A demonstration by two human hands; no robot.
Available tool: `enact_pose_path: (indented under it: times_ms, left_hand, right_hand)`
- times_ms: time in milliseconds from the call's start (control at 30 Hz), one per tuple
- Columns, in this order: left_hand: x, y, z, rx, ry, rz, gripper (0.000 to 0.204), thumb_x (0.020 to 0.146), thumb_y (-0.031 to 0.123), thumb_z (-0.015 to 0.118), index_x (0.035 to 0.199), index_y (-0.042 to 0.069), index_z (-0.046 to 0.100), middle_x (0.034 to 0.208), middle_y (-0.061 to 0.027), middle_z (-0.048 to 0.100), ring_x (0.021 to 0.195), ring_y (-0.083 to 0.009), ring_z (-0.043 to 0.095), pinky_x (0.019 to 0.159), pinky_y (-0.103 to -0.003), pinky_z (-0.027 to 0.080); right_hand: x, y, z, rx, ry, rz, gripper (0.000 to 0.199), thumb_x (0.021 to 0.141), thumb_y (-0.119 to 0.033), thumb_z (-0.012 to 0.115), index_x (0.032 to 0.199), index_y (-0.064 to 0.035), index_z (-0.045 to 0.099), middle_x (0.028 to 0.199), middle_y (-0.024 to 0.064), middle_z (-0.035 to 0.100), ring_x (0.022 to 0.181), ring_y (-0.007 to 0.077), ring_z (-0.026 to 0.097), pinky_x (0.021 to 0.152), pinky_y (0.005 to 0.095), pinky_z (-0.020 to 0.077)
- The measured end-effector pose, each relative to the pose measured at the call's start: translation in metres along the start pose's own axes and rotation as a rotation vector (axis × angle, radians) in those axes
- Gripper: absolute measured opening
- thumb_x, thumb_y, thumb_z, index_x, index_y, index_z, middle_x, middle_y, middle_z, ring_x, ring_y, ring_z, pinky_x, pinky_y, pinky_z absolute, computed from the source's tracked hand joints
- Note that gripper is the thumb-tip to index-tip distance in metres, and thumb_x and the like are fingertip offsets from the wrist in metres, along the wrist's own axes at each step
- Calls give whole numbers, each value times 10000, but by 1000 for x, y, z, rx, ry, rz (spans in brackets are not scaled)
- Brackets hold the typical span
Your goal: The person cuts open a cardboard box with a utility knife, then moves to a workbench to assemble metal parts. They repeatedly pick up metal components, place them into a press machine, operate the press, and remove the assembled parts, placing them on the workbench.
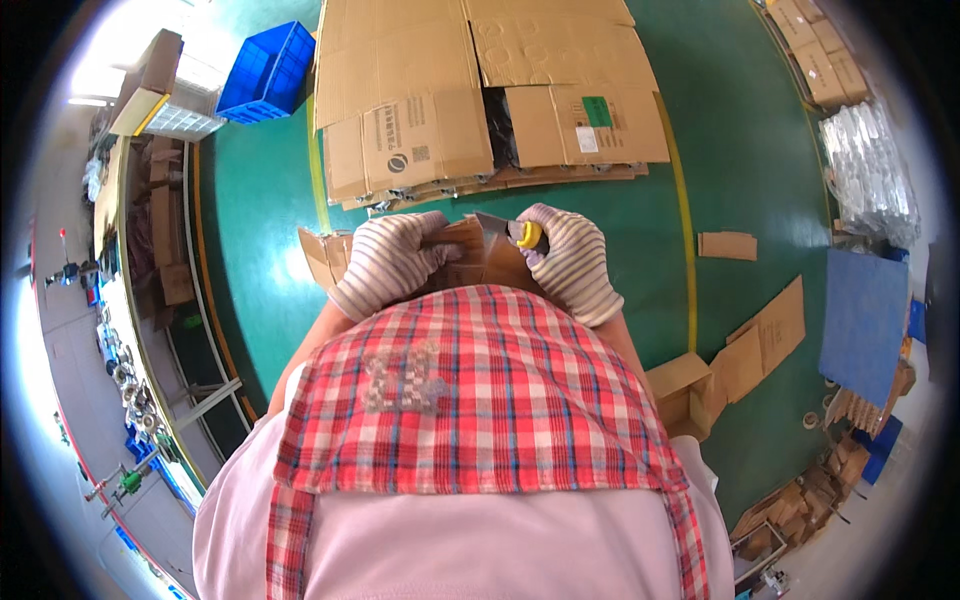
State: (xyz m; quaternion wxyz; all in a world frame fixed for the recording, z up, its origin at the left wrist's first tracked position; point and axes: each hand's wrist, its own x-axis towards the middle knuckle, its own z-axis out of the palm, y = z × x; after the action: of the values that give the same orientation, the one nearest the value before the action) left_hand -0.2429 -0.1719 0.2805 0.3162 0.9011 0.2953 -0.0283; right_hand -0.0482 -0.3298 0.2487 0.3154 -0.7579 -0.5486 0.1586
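Both my hands wear striped knit gloves. My left hand (388,262) grips the top edge of a brown cardboard box (470,262) held in front of my body. My right hand (572,258) is closed around a utility knife with a yellow handle (528,235); its grey blade (492,222) rests against the upper edge of the box. A loose flap of the box (322,255) sticks out to the left. My red plaid apron hides the lower part of the box.
A stack of flattened cardboard boxes (480,100) lies on the green floor ahead. A blue crate (268,70) stands at far left. Cardboard scraps (765,335) and a small box (680,385) lie to the right, beside a blue pallet (865,320) and wrapped bundles (868,170).
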Motion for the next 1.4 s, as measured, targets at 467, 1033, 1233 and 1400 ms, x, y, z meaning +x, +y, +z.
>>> enact_pose_path:
  times_ms: [467,1033,1233,1400]
  left_hand:
    - [77,-34,-26,640,174,-35,348,881,482,667,1037,173,705,909,-98,728,814,-317,700,690,-442,540]
    - [81,-14,-52,621,421,39,358,849,487,711,996,161,723,874,-104,726,814,-333,696,702,-439,541]
    - [80,-10,-53,637,425,67,370,839,481,720,974,137,727,866,-98,719,813,-326,688,711,-430,536]
    - [81,-12,-42,700,525,134,362,832,465,732,951,123,714,809,-91,691,760,-315,668,695,-421,514]
  right_hand:
    - [59,-24,11,-80,556,154,335,996,-351,607,1121,-43,564,919,172,695,735,382,688,639,465,559]
    - [78,-44,37,143,50,273,366,1026,-337,518,1121,16,495,765,254,680,739,450,681,639,544,535]
    - [77,-46,26,80,-104,312,404,1020,-359,520,1162,19,503,807,289,683,785,470,679,722,567,531]
    - [80,-51,14,88,-160,326,345,1009,-263,511,1153,51,497,847,289,695,835,438,702,714,531,553]
